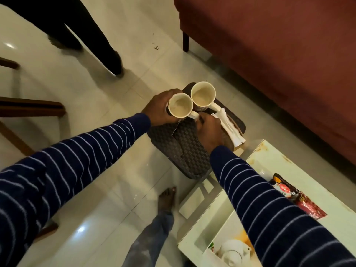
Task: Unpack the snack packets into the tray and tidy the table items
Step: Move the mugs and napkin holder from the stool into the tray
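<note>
while left hand (160,107) fingers wrap one mug (180,106), right hand (209,132) fingers curl at its handle

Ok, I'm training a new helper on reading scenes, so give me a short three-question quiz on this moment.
1. True or false: the left hand grips the near mug.
2. Where does the snack packet lie? A) in the dark tray B) on the white table C) on the floor
3. Fill in: the white folded napkins lie beside the ____ hand.

Key: 1 true: its fingers wrap the mug's body. 2 B: the packet lies on the tabletop, behind the right sleeve. 3 right: that hand is at the near mug's handle; the far mug stands untouched.
</note>
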{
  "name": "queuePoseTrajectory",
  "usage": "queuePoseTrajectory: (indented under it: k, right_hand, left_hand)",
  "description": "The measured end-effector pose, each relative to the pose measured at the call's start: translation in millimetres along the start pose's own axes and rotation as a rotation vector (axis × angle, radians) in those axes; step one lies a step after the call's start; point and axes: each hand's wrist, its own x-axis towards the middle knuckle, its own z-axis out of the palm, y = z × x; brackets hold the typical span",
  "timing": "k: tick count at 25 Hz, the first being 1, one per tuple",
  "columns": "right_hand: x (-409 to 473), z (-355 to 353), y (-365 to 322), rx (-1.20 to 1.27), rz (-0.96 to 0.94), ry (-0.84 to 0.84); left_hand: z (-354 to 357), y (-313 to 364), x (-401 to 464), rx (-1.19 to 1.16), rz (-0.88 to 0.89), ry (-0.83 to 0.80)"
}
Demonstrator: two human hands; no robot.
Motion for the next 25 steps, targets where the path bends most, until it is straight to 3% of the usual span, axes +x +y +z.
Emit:
queuePoseTrajectory:
  k: [5,10,17,20,25]
  right_hand:
    - [-40,-4,5,0.081,-0.044,0.007]
    - [-150,-27,32,0.256,-0.015,0.065]
    - [-350,-58,150,0.396,0.291,0.111]
    - [-413,-66,207,0.388,0.428,0.176]
    - [-465,-71,271,0.358,0.503,0.265]
  left_hand:
    - [-3,12,-36,0.03,0.097,0.023]
    - [29,65,-118,0.027,0.167,0.021]
    - [169,157,-253,0.028,0.149,-0.269]
    - [235,192,-298,0.007,0.145,-0.287]
    - [316,221,-336,-0.061,0.101,-0.351]
